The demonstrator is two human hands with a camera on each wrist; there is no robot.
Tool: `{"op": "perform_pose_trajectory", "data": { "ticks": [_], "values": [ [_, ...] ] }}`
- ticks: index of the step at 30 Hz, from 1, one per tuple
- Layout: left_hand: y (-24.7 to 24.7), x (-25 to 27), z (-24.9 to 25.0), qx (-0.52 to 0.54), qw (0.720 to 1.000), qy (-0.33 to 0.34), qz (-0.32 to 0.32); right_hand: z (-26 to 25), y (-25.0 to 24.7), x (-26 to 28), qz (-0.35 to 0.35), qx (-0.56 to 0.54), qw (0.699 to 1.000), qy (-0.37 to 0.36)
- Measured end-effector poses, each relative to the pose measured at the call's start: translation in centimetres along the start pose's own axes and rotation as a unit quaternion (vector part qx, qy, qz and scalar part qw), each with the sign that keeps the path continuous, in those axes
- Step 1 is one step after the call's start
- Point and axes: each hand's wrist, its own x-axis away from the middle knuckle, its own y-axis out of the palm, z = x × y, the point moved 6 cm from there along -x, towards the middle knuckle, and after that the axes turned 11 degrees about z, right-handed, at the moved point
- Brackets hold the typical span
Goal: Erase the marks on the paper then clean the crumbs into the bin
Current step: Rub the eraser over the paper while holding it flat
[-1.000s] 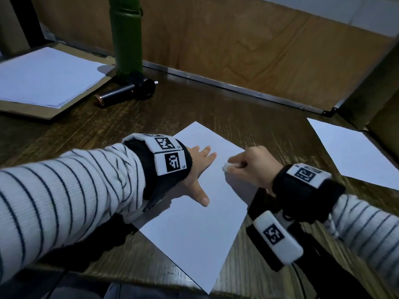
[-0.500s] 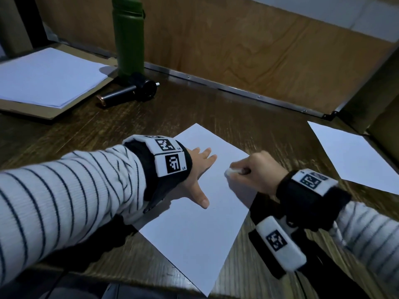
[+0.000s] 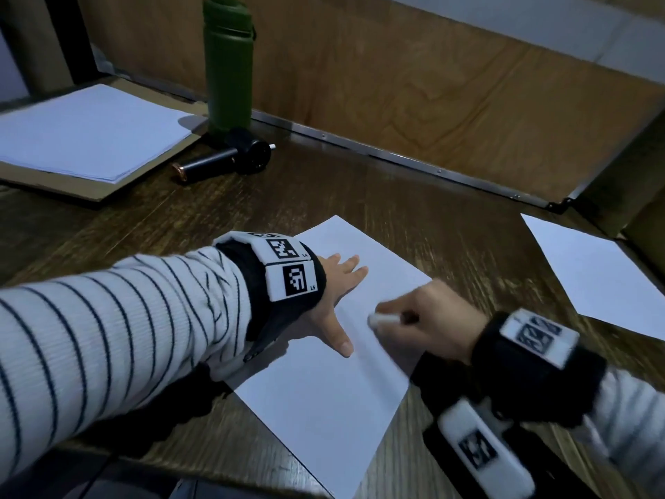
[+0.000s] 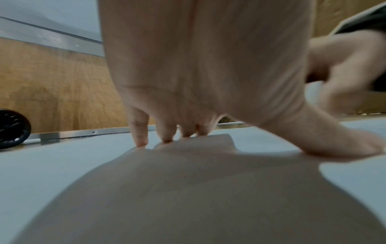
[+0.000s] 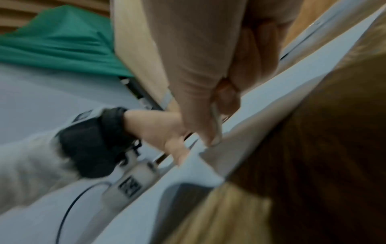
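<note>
right hand [image 3: 428,318] with eraser [image 3: 383,319] slid down the paper [image 3: 324,408] toward lower right of frame, now blurred; eraser tip sits level with the left thumb instead of the left fingertips.

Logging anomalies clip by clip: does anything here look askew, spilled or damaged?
Only minor: the paper lies askew on the table, and a black cylindrical gadget lies tipped beside the green bottle. No spill or damage shows.
</note>
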Motion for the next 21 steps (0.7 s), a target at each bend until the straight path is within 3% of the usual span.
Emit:
{"op": "perform_pose_trajectory", "data": {
  "ticks": [3,12,15,17,19,21],
  "values": [
    [0.1,-0.1,0.2,0.000,1.000,0.012,-0.005,-1.3,0.3,1.5,-0.104,-0.027,0.993,-0.037],
    [-0.8,0.3,2.1,0.010,0.999,0.050,0.001,3.9,-0.9,-2.3,0.009,-0.034,0.985,0.169],
    [-0.6,0.2,2.0,0.018,0.999,0.033,-0.007,4.1,-0.9,-2.8,0.033,-0.028,0.980,0.195],
    [-0.1,0.1,1.7,0.030,0.999,0.023,-0.015,3.4,-0.9,-2.6,0.033,-0.019,0.984,0.175],
    [0.4,-0.1,1.4,0.044,0.999,0.014,-0.007,1.2,-0.2,-1.2,-0.055,-0.037,0.991,0.120],
    [0.9,-0.3,1.2,0.051,0.999,0.012,-0.003,-1.7,1.0,1.0,-0.180,-0.092,0.975,0.088]
  ]
}}
